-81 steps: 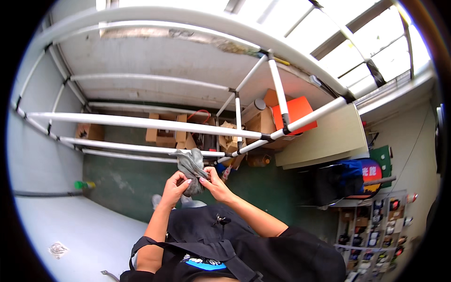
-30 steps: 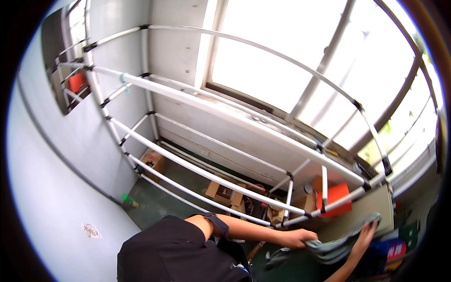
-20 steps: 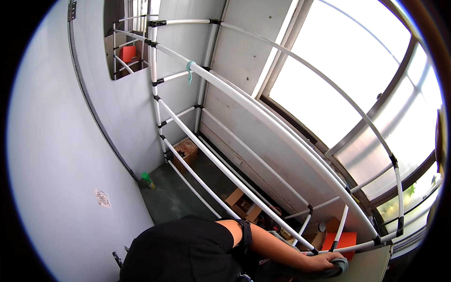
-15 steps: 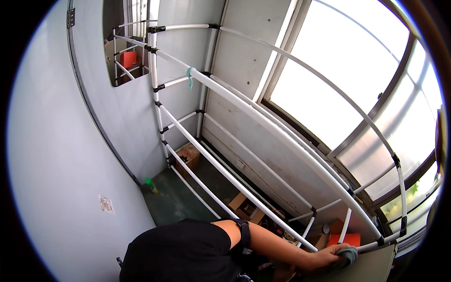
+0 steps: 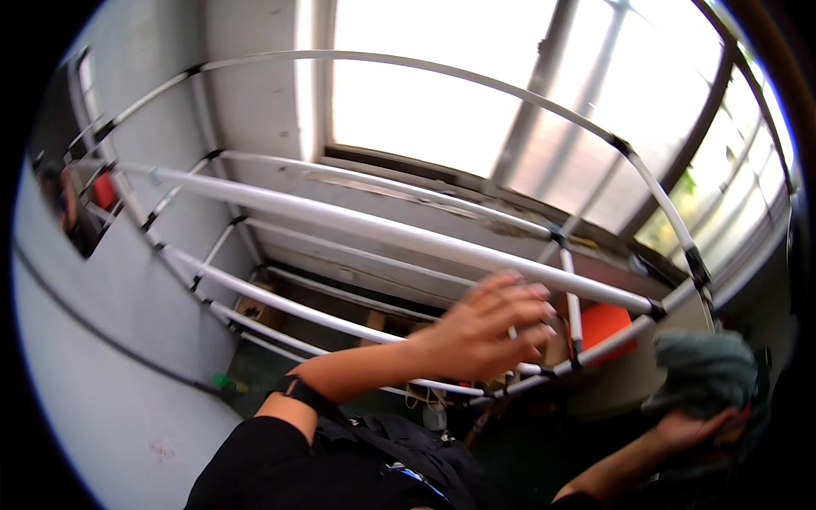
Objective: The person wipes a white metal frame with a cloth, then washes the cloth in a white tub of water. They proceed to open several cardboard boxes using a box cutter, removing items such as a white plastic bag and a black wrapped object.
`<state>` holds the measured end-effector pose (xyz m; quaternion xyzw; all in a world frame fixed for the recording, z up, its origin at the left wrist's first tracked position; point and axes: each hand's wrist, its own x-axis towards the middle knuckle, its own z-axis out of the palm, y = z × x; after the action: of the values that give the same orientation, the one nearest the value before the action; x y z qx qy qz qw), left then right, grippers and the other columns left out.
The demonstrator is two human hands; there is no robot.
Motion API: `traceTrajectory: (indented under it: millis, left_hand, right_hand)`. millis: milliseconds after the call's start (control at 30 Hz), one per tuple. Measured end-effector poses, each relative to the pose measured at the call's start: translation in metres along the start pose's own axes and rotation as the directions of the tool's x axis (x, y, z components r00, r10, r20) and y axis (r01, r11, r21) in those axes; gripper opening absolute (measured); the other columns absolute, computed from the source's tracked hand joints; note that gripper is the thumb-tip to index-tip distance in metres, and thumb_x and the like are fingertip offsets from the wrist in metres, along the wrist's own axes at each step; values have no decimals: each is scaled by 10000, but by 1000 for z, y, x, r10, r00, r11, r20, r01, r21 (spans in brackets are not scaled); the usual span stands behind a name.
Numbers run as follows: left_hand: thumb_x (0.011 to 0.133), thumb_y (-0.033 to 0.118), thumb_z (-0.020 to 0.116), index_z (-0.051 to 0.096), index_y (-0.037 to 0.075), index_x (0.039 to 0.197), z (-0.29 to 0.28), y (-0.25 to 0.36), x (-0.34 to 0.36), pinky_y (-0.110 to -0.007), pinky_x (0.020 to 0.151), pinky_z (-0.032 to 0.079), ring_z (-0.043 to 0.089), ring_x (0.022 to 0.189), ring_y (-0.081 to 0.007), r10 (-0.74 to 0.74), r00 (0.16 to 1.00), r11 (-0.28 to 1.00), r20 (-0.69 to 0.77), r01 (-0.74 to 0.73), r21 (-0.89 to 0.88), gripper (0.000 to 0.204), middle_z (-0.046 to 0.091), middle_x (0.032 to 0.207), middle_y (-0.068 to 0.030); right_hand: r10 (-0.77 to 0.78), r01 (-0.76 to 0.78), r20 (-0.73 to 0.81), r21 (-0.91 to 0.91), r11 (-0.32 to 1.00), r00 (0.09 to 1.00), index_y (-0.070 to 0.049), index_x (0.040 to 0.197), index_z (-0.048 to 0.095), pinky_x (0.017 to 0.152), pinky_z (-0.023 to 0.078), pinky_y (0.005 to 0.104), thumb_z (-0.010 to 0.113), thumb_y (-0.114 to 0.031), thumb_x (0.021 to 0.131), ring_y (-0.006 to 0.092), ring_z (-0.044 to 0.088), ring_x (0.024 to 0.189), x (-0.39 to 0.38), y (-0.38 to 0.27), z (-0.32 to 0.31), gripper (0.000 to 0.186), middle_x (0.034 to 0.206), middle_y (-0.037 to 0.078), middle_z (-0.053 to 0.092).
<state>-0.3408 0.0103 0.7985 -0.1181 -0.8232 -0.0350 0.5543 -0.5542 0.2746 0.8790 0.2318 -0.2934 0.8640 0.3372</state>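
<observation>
In front of the white tube rack [image 5: 382, 228] my left hand [image 5: 489, 331] is raised, fingers curved and apart, with nothing in it. A black band [image 5: 302, 393] circles that arm near the elbow. At the lower right my right hand [image 5: 693, 427] holds a bunched grey-green cloth [image 5: 707, 359], palm upward beneath it. Motion smears the cloth and that hand's fingers a little. The rack's thick upper rail runs behind my left fingertips; whether they touch it I cannot tell.
Black joints [image 5: 657, 309] link the rack's tubes. Behind the rack is a window [image 5: 425, 93]. A red box [image 5: 605, 327] stands by its right end, a cardboard box [image 5: 259, 312] beyond its left part. A green bottle [image 5: 228, 382] lies on the floor. A mirror hangs far left.
The cloth has passed from my left hand to my right, away from the rack's right corner. My left hand has risen, emptied. The view has swung right.
</observation>
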Motion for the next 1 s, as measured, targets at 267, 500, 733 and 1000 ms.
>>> traceTrajectory:
  millis: [267,500,733,1000]
  left_hand:
    - [879,400,631,653,116,1109,22,-46,47,-427,976,414,596,1068,-263,-264,964,740,10,196,644,366,637,1104,-84]
    - [879,462,579,534,111,632,35,-53,31,-348,547,321,460,521,-210,-347,938,697,-19,271,663,431,454,564,-24]
    - [878,475,550,439,140,524,40,-61,28,-305,513,270,387,447,-150,-269,959,657,-87,249,712,499,385,489,11]
    - [882,485,540,424,146,528,49,-66,27,-300,514,268,390,452,-150,-254,958,649,-130,269,712,504,377,491,16]
  right_hand:
    - [-133,817,913,-272,508,386,-21,1218,547,898,476,387,718,-386,859,271,585,1024,185,100,120,540,1128,123,581]
    - [723,667,672,-466,581,-160,-29,1321,486,989,395,367,610,-579,864,330,497,1128,183,239,165,726,1198,221,485]
    - [751,856,653,-332,397,-95,-59,1317,493,966,433,405,669,-454,825,382,542,1079,152,308,222,655,1181,301,479]
    - [772,927,632,-243,285,-72,-88,1384,431,934,486,427,658,-505,823,409,595,1017,151,422,289,735,1230,311,475]
